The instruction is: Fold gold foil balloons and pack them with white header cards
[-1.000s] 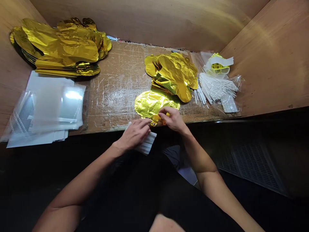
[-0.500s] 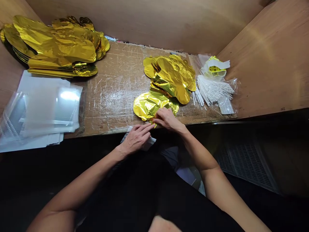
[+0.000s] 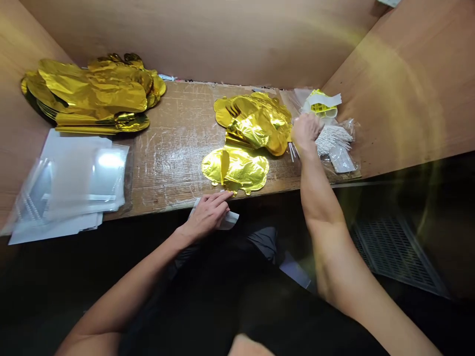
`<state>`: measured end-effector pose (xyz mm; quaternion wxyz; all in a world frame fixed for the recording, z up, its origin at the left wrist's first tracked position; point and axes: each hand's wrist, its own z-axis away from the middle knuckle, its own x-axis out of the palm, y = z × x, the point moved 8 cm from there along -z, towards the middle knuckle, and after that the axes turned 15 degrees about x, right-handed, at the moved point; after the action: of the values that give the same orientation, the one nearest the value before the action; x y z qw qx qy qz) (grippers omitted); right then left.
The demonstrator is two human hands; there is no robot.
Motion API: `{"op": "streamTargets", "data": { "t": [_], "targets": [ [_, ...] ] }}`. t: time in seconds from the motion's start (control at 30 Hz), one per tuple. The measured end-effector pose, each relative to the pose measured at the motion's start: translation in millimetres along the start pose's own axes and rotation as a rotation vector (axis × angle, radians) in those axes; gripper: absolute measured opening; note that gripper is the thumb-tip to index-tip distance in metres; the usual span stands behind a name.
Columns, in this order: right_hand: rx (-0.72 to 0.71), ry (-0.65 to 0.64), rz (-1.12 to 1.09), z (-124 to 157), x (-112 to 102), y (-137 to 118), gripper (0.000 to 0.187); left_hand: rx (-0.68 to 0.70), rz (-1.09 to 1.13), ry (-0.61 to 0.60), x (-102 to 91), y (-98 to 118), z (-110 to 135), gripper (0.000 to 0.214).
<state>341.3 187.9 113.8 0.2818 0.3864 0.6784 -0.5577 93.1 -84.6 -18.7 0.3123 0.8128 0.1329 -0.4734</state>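
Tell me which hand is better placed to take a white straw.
Right, probably: the right hand is at the white straws, its grip blurred. The left hand lies flat on a white packet at the table edge, far across.

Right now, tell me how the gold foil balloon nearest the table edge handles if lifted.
The gold foil balloon lies flat and creased, so it is probably floppy and very light. Its shiny film looks slippery and may slide on the table if pushed.
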Motion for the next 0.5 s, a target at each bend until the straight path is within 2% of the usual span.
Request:
{"op": "streamTargets", "data": {
  "t": [0.03, 0.1, 0.13, 0.2, 0.23, 0.27, 0.33, 0.4, 0.43, 0.5],
  "targets": [
    [0.014, 0.067, 0.007, 7, -8, 0, 0.038, -0.014, 0.022, 0.032, -4.1, -1, -1, 0.025],
    [0.018, 0.029, -0.065, 47, -2, -8, 0.031, -0.041, 0.051, 0.132, -16.0, -3, -3, 0.026],
    [-0.027, -0.143, -0.126, 78, 16, -19, 0.028, -0.050, 0.054, 0.186, -22.8, -2, -4, 0.025],
    [-0.152, -0.678, -0.241, 159, 63, -47, 0.028, -0.069, 0.034, 0.246, -34.2, 0, -4, 0.024],
    [-0.181, -0.839, -0.314, 196, 76, -57, 0.029, -0.082, 0.014, 0.240, -37.7, 2, -3, 0.024],
    [-0.202, -0.906, -0.387, 223, 82, -64, 0.028, -0.096, -0.007, 0.210, -39.6, 3, -3, 0.025],
    [-0.191, -0.847, -0.528, 251, 83, -69, 0.022, -0.121, -0.033, 0.109, -39.8, 3, -2, 0.030],
    [-0.140, -0.719, -0.626, 256, 78, -62, 0.018, -0.127, 0.001, 0.022, -38.6, 4, -2, 0.031],
    [-0.105, -0.695, -0.658, 256, 77, -57, 0.016, -0.123, 0.039, 0.003, -38.7, 4, -4, 0.030],
    [-0.029, -0.737, -0.695, 257, 80, -50, 0.019, -0.116, 0.120, 0.020, -41.9, 6, -8, 0.026]
  ]
}}
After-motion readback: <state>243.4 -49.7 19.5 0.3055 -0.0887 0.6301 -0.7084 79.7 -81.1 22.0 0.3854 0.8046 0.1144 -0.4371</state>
